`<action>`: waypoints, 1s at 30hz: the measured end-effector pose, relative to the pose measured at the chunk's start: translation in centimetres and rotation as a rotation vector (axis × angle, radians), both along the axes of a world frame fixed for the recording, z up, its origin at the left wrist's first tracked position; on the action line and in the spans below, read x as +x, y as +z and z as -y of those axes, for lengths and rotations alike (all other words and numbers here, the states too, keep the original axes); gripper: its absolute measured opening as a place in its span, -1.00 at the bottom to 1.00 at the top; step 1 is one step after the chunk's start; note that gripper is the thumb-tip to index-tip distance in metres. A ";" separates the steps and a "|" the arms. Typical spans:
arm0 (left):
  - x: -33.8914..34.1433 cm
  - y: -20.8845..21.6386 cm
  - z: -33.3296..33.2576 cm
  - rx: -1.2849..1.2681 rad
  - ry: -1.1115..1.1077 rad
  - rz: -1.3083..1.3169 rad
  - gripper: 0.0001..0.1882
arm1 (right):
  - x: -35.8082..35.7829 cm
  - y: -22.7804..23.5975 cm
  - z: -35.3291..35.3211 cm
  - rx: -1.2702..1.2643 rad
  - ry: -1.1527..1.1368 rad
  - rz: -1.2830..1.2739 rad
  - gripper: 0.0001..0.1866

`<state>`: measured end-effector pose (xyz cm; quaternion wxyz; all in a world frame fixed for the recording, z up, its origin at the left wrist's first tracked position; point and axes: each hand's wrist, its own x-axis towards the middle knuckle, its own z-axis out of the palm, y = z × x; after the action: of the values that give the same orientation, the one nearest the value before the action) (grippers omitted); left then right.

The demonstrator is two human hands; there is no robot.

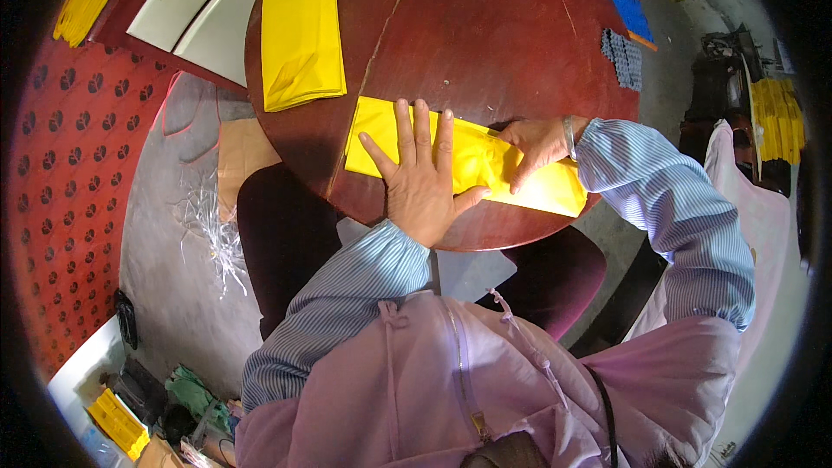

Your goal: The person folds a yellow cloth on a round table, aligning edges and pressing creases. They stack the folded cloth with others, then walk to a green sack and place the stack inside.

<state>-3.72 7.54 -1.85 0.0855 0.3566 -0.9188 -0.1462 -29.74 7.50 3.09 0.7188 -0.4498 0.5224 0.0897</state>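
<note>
One table (pixel 503 35), two yellow bundles (pixel 303 17) (pixel 485 159) upon it, two hands (pixel 420 191) (pixel 539 146), two sleeves (pixel 355 273) (pixel 676 208) — and one bracelet (pixel 568 137) — are counted.

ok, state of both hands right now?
Left hand: open, fingers spread, palm down on the folded yellow sheet.
Right hand: on the same sheet, thumb apart from fingers; can't tell if it's gripping.

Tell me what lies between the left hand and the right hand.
In the head view, a stretch of the yellow piece lies between the left hand and the right hand, with nothing else on top there.
</note>
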 end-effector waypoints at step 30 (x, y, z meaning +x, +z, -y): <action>-2.2 0.4 -0.5 -0.027 0.103 0.058 0.26 | 6.7 2.8 -15.6 -1.435 -0.429 -0.722 -0.56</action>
<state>-5.91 8.06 -1.41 0.0710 0.4065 -0.9031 -0.1188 -23.08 23.14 5.88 0.0471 -0.6332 0.7256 -0.2652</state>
